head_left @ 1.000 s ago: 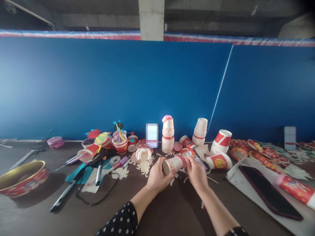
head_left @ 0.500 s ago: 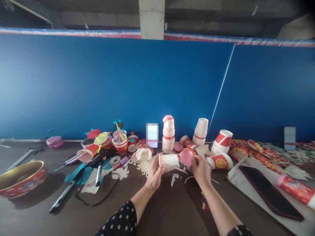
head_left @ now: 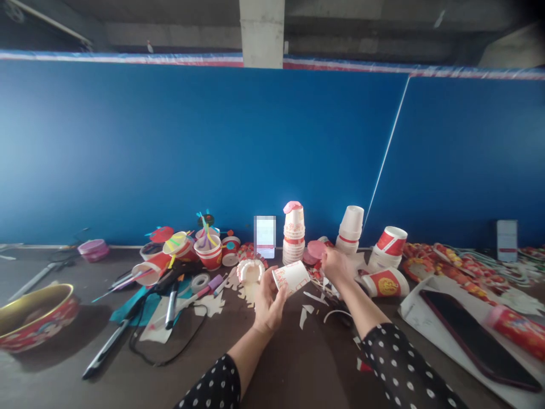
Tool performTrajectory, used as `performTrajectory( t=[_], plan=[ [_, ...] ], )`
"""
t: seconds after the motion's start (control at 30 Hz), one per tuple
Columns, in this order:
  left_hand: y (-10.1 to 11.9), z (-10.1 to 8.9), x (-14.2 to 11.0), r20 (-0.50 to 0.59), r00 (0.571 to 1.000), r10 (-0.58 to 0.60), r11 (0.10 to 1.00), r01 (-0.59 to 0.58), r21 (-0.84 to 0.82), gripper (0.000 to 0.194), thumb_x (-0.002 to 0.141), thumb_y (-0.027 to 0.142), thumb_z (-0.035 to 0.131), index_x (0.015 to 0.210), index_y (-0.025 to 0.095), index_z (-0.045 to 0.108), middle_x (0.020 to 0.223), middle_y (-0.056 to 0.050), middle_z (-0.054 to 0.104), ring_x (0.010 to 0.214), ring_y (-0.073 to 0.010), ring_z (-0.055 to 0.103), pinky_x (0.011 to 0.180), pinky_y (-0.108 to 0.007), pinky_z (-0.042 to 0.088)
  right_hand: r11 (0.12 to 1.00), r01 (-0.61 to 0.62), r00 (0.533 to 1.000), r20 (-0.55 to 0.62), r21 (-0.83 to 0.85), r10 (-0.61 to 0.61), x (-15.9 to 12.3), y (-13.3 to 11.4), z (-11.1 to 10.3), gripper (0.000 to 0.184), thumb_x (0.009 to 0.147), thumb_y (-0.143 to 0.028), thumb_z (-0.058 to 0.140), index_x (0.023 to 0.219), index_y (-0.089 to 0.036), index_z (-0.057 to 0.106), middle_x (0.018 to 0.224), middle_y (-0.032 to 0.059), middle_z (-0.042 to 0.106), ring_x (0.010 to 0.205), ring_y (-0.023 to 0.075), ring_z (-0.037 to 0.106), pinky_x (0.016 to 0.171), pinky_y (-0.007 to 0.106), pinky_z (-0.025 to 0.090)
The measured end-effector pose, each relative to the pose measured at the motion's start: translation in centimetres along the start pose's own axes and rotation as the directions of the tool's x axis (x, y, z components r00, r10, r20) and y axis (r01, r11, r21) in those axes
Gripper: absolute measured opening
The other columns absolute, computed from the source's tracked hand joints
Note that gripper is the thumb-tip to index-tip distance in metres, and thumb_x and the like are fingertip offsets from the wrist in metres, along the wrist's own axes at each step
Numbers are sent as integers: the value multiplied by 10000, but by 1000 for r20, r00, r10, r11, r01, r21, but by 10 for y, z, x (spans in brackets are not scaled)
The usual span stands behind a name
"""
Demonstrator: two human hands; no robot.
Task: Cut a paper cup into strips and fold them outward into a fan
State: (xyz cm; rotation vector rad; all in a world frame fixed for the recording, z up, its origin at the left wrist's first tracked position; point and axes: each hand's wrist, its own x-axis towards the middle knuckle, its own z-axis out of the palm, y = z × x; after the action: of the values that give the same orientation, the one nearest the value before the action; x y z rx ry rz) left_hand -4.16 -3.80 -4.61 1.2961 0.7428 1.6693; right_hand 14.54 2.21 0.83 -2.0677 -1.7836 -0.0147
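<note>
My left hand (head_left: 270,301) is wrapped around a white paper cup (head_left: 292,278) with red print, which lies tilted on its side above the table. My right hand (head_left: 338,264) reaches further back, its fingers pinched at the edge of a round pink disc (head_left: 316,249). That disc is beside a stack of paper cups (head_left: 293,250) topped with a pink piece. The fingertips of the right hand are partly hidden. Left of the held cup lies a cut cup (head_left: 250,271) with a fringed white rim.
Several red cups with coloured strips (head_left: 208,253) stand at the left, near a marker (head_left: 171,307) and a patterned bowl (head_left: 38,324). White cups (head_left: 352,224) are stacked at the back right. A phone (head_left: 472,335) lies on white card. Paper scraps (head_left: 305,313) litter the table (head_left: 293,363).
My right hand has moved away from me with the pink disc, toward the cup stack. My left hand has tilted the paper cup slightly, its base end now higher.
</note>
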Motion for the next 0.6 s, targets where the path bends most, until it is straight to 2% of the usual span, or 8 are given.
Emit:
performTrajectory(
  t=[0.1, 0.27, 0.43, 0.6],
  plan=[
    [3, 1, 0, 7, 1000, -11, 999, 11, 35, 471, 730, 370, 603, 1104, 141, 430, 992, -111, 597, 887, -217, 597, 766, -321, 484, 998, 18, 994, 106, -55, -12, 11, -5, 6, 235, 868, -263, 455, 1011, -154, 607, 988, 109, 624, 913, 217, 591, 748, 296, 434],
    [2, 1, 1, 2, 999, -32, 999, 31, 27, 474, 737, 376, 596, 1111, 150, 412, 979, -106, 600, 879, -213, 599, 756, -320, 484, 990, 50, 974, 226, -128, -20, 20, -8, 15, 312, 862, -315, 518, 1135, -164, 511, 1141, 74, 541, 946, 190, 565, 792, 396, 486],
    [-1, 1, 1, -7, 999, -40, 999, 40, 15, 488, 727, 386, 607, 1109, 150, 416, 975, -105, 605, 868, -210, 604, 766, -318, 478, 980, 96, 969, 241, -173, -52, 21, -8, 11, 309, 863, -313, 516, 1136, -169, 512, 1137, 71, 545, 946, 190, 565, 790, 394, 485],
    [-4, -1, 1, 6, 1000, -23, 999, 23, 31, 476, 756, 393, 578, 1122, 142, 405, 983, -106, 604, 877, -204, 600, 775, -311, 474, 961, 222, 958, 222, -163, -184, 12, -13, 4, 218, 899, -288, 448, 1040, -183, 576, 1148, 81, 539, 966, 184, 560, 829, 352, 461]
  ],
)
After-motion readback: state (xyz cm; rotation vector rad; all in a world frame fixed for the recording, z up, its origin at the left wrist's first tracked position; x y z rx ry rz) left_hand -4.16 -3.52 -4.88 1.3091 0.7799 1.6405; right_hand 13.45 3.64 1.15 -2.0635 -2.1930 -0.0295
